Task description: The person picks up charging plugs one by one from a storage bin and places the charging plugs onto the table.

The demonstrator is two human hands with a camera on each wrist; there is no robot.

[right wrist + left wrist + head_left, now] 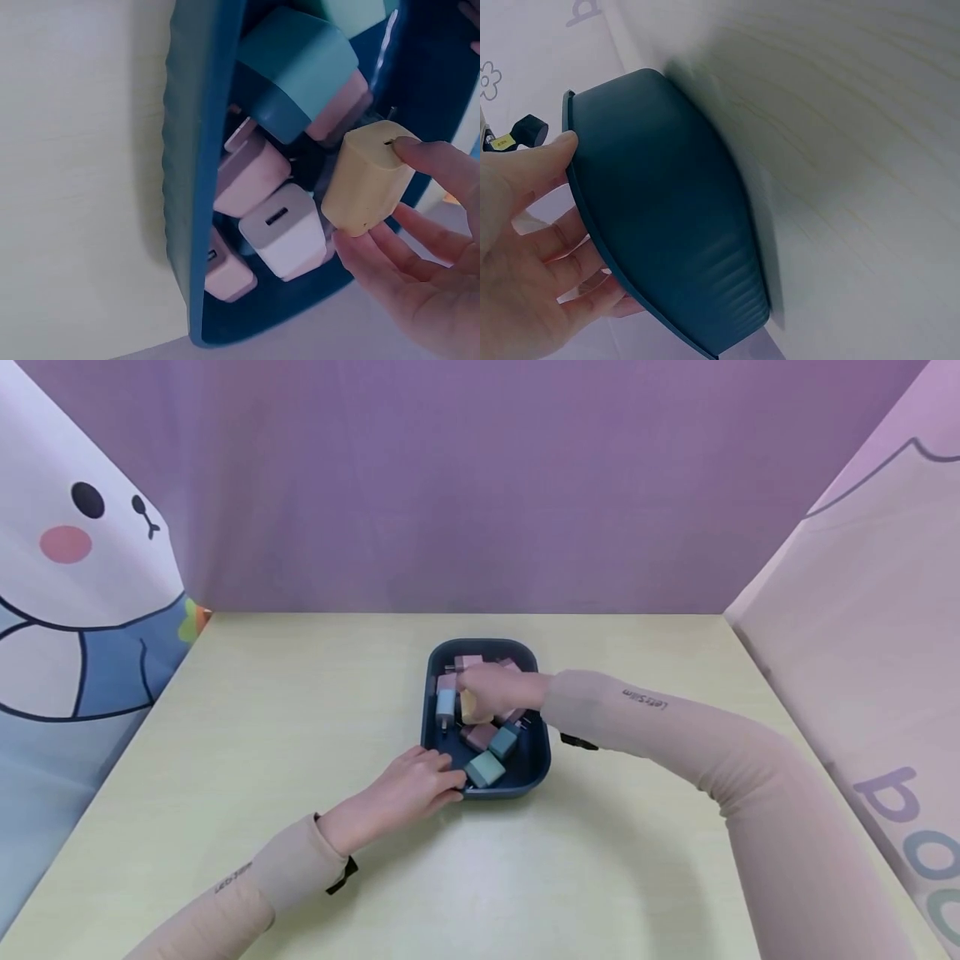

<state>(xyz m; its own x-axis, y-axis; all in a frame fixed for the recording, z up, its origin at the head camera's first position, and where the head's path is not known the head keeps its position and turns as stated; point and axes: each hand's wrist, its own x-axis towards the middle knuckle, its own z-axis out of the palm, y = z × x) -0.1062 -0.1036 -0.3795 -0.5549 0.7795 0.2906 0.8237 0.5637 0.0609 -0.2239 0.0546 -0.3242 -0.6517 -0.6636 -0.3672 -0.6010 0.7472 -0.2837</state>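
My right hand [495, 687] reaches into a dark blue plastic tub [187, 172] and pinches a pale yellow USB wall charger [369, 180] between thumb and fingers. In the right wrist view the charger's port end shows near the thumb. Around it in the tub lie a teal charger [300, 67], a white charger [283, 232], several pink chargers [253, 172] and a light blue one [446, 706]. A mint green charger [485, 769] lies close to the near end. My left hand [412, 783] holds the rim at the tub's near left corner, thumb and fingers on its edge.
The tub stands on a pale wooden table [315, 693], with a purple cloth [480, 485] hanging behind. Printed cloth panels [862, 610] flank the table on both sides. My right forearm [660, 727] crosses over the tub's right wall.
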